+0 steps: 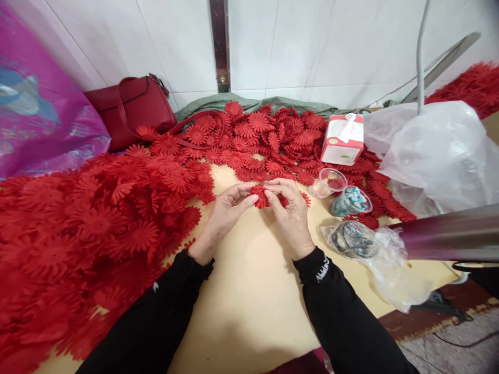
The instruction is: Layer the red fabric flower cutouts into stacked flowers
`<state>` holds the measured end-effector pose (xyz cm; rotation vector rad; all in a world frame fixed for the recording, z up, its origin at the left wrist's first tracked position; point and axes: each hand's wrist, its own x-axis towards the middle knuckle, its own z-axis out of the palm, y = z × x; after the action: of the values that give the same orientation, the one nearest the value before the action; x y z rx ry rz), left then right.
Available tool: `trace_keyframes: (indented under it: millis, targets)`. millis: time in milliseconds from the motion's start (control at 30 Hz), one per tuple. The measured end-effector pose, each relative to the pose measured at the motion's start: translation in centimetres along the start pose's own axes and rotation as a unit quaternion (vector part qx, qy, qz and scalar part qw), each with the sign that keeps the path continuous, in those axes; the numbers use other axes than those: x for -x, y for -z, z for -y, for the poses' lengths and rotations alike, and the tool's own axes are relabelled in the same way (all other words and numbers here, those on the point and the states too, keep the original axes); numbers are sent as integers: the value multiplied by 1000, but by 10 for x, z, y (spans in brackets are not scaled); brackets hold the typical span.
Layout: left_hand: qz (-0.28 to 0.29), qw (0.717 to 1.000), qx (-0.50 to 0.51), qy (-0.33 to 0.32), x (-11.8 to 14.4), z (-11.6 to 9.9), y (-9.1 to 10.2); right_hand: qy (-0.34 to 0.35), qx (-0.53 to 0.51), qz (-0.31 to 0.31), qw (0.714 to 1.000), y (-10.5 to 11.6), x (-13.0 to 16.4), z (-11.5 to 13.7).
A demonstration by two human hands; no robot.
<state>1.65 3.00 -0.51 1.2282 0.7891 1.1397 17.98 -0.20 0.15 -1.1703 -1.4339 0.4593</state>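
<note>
Hands (229, 206) (291, 212), both in a pinch on a red flower (259, 197)

I see bare tabletop (249, 291) between the forearms (152, 311); red flowers (78, 234) block the left, cups (322, 189) and a purple cylinder (448, 236) the right.

Handcraft workspace; whether workshop or home, cannot tell. Yellowish tabletop (249, 280) heaped left and back with red flower-shaped pieces (97, 221), many alike, loose in piles. White tiled wall (300, 47) behind. Everyday belongings alongside: red handbag (150, 106), tissue box (342, 141), clear plastic cups (319, 189).
</note>
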Motion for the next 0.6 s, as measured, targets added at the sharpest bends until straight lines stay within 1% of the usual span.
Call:
trace_keyframes:
  millis: [67, 233, 300, 367, 400, 433, 500, 533, 567, 600]
  targets:
    - [-7, 1000, -5, -7, -1, 2, 1, -19, -11, -13, 1000, 2, -1, 1]
    - [-47, 999, -12, -12, -2, 7, 6, -87, -24, -74, 993, 9, -5, 1]
    - [-57, 998, -17, -18, -3, 9, 6, -94, -26, -97, 990, 9, -5, 1]
    - [-66, 997, -35, -32, -2, 9, 5, -84, -25, -121, 989, 5, -3, 3]
    - [-62, 996, -50, -38, -1, 8, 3, -72, -24, -114, 991, 3, -1, 7]
    - [-51, 995, -71, -42, 1, 7, 2, -52, -24, -86, 995, -1, 1, 11]
    - [-14, 991, -126, -43, 5, 4, -3, 9, -27, 18, 999, -7, 4, 23]
    - [4, 987, -151, -46, 7, 2, -4, 44, -28, 69, 996, -9, 6, 29]
    - [16, 984, -169, -53, 8, 1, -6, 74, -26, 105, 991, -10, 7, 33]
    - [24, 982, -174, -63, 10, -1, -8, 97, -19, 115, 988, -11, 7, 36]
